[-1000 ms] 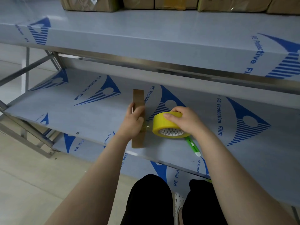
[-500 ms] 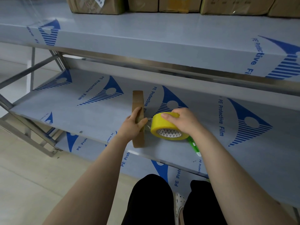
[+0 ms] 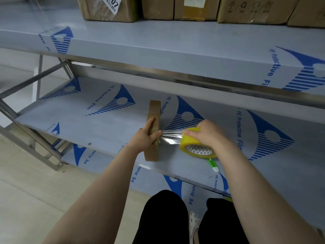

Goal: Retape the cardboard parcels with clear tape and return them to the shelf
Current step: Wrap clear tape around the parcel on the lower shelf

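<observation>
Cardboard parcel [image 3: 153, 120], thin, upright near shelf [image 3: 88, 124] front edge; left hand [image 3: 145, 140] fingers curl round it, right hand [image 3: 208, 133] fingers round yellow roll [image 3: 191, 146], glossy clear strip [image 3: 171, 138] between; green tool [image 3: 213, 164] beside.

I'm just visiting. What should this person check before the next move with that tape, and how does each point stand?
1. Parcel steady: left hand grips the flat brown cardboard parcel, standing on edge on the grey film-covered shelf: ok.
2. Roll held: right hand grips the yellow roll of clear tape: ok.
3. Tape attached: clear tape strip spans roll to parcel, under the left thumb: ok.
4. Strip smooth: streaks show, creases or glare: cannot tell.
5. Cutter ready: green-and-white tool lies beside the roll; blade unseen: cannot tell.
</observation>
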